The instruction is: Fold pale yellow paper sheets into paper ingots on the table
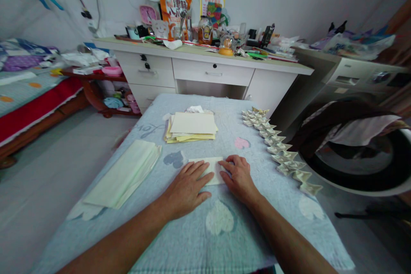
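Note:
A small folded sheet of pale paper [215, 171] lies flat on the cloth-covered table [221, 244] in front of me. My left hand [190, 186] rests on its left part, palm down with the fingers stretched out. At the right end, my right hand [238, 176] touches the paper with bent fingers; what its fingertips grip, if anything, is hard to see. Beyond the hands sits a stack of cream paper [193, 124]. To the left lies a pile of long, pale green folded sheets [123, 175]. Along the right side runs a row of folded paper pieces [276, 141] with pointed ends.
Behind the table stands a white desk [212, 70] crowded with jars, an orange bag [175, 6] and small items. A washing machine [356, 85] with its door open and clothes hanging out is at the right. A bed [35, 94] is at the left.

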### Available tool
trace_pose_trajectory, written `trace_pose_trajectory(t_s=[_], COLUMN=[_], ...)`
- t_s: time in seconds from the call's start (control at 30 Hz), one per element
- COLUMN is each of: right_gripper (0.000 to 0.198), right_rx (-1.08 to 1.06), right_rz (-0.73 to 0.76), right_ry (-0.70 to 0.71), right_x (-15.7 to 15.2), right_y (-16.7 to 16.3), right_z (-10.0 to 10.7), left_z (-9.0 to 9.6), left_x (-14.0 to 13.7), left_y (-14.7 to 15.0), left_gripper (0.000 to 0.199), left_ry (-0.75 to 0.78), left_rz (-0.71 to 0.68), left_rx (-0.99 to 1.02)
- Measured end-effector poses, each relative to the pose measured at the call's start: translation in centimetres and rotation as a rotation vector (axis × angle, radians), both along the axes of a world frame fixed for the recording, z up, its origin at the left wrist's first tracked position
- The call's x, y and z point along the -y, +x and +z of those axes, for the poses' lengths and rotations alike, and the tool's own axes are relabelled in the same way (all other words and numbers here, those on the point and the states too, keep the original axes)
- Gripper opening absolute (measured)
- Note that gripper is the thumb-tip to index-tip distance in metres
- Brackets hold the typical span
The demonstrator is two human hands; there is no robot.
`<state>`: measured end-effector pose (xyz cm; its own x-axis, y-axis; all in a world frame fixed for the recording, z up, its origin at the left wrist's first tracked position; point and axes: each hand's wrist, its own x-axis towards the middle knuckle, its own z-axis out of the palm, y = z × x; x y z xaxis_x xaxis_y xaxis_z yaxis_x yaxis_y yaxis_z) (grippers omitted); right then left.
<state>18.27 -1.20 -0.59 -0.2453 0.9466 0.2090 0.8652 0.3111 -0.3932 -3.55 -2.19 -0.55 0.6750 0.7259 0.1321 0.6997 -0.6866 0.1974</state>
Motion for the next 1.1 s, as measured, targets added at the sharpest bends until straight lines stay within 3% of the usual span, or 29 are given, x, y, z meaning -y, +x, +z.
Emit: trace_pose_trajectory(t_s=[0.47,0.73,1.0,1.1], right_gripper=[0.034,0.034,0.032,0.031], right_rx=[0.010,0.013,0.015,0.016], right_rz=[-0.014,-0.019,-0.019,-0.015], right_ry=[-0.008,-0.019,-0.020,-0.022], right_x=[-0.1,-0.2,-0.2,-0.3], right_y=[0.0,0.0,-0.2,-0.1], right_z=[0.0,-0.1,0.0,0.1], left_z=[0.2,0.7,3.1,3.6], left_x=[-0.1,-0.8,-3.0,-4.1], left_y=[0.1,0.0,0.1,0.9], left_gripper=[0.053,0.039,0.022,0.018], left_ry=[-0.043,-0.117,-0.278,-0.260], left_rz=[0.006,0.028,-0.025,0.072], left_rx=[0.024,0.102,0.143,0.108])
